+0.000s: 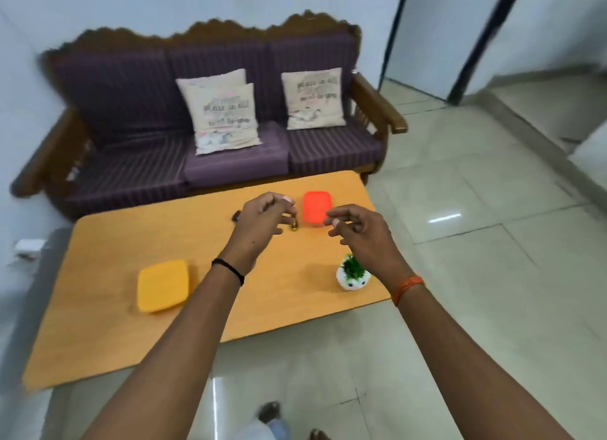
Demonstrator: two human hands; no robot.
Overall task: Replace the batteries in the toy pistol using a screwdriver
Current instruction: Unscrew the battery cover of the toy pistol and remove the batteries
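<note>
My left hand [266, 218] is raised over the far middle of the orange table [108, 334]. Its fingertips pinch a small dark and yellow object [294, 225], possibly a battery, which hangs below them. My right hand [356, 231] hovers just to the right, fingers loosely curled, with nothing visible in it. A small dark object [236, 215] lies on the table left of my left hand, partly hidden and too blurred to identify. I see no screwdriver and no clear toy pistol.
A red-orange lidded box [317, 206] sits at the table's far right, a yellow lidded box [162, 285] at the near left. A small white pot with a green plant [353, 273] stands under my right wrist. A purple sofa [210, 163] is behind the table.
</note>
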